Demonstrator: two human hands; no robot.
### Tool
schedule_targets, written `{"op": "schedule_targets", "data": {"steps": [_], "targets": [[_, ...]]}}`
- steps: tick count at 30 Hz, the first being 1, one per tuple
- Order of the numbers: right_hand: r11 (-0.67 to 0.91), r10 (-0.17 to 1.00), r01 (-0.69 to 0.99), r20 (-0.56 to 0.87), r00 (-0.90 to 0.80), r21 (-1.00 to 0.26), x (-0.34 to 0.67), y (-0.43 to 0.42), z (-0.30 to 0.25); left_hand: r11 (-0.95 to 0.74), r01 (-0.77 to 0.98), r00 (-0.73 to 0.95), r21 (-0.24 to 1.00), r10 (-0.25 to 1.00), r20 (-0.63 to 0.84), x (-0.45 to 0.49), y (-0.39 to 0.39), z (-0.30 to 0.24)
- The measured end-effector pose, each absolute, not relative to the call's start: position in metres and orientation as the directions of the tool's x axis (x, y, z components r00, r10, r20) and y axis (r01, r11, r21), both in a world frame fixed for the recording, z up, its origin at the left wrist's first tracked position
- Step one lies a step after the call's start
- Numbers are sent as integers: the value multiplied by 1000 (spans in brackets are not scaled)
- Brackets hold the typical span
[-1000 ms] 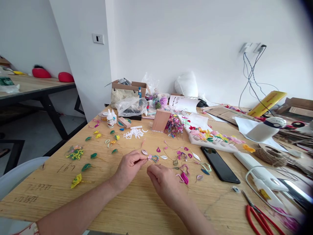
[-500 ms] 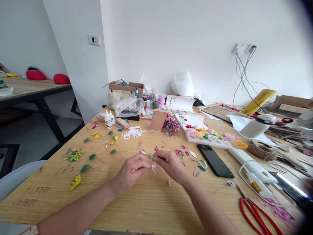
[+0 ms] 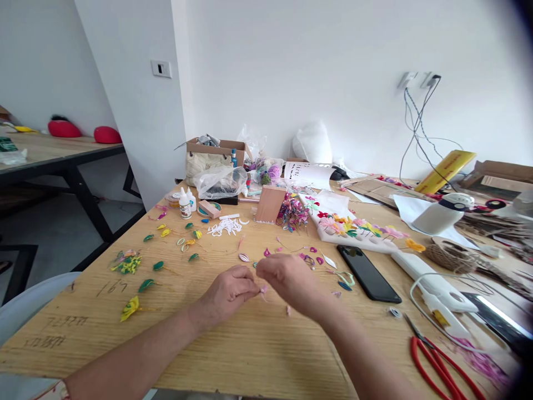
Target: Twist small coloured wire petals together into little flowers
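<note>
My left hand [image 3: 227,293] and my right hand [image 3: 287,280] meet over the middle of the wooden table [image 3: 250,355], fingers pinched together. Between their fingertips is a small pink petal piece [image 3: 263,289], held by both hands just above the tabletop. Loose coloured petals [image 3: 310,259] lie just beyond my hands, and a tiny pink scrap [image 3: 288,310] lies below my right wrist.
Green and yellow leaves [image 3: 146,285] scatter to the left, with white strips [image 3: 227,226] and glue bottles [image 3: 185,203] behind. A black phone [image 3: 368,273], a flower-covered white block [image 3: 353,230], a white glue gun [image 3: 433,286] and red scissors [image 3: 437,369] sit right. Boxes and bags line the wall.
My right hand rose from the table by the petals to meet my left hand; both now pinch the pink piece, which has dropped slightly lower. The camera shifted a little.
</note>
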State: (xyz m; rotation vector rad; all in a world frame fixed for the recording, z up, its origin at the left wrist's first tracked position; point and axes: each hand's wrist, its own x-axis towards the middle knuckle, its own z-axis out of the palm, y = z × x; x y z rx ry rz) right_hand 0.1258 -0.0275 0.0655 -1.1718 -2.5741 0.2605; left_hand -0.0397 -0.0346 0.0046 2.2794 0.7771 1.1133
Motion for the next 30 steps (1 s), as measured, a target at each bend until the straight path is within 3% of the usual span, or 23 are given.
{"op": "schedule_targets", "data": {"steps": [3,5,7,10,13,15,17,19,22,24,27,30], "targets": [[560,811,610,219,-543,-561,134,-11,49,-649,198,439,734,728,526,-40,-35,9],[499,844,577,211,-493,-647,132,-13,33,-600,201,333,774,785,522,-42,-34,13],[499,849,607,210,-484,-619,125,-24,21,-575,238,243,783,815,525,-44,-32,16],[574,816,712,209,-539,-404,112,-47,22,-553,321,195,769,833,518,-45,-29,16],[646,762,743,209,-613,-175,105,-60,42,-582,384,305,717,812,497,-44,-28,10],[681,730,721,204,-653,-129,108,-57,58,-645,377,408,665,760,506,-42,-30,6],[692,722,697,201,-662,-190,114,-45,69,-713,335,497,616,689,528,-41,-33,4],[654,752,669,210,-625,-351,123,-30,71,-743,268,545,614,642,540,-41,-36,6],[522,826,554,222,-519,-648,130,-12,54,-692,191,468,696,687,556,-42,-39,14],[455,858,482,223,-463,-749,129,-10,38,-653,189,370,733,739,563,-44,-39,19],[450,875,539,229,-427,-712,119,-23,21,-625,259,258,736,779,571,-48,-34,22],[549,833,692,240,-499,-468,106,-47,25,-598,363,208,715,799,564,-51,-29,19]]}}
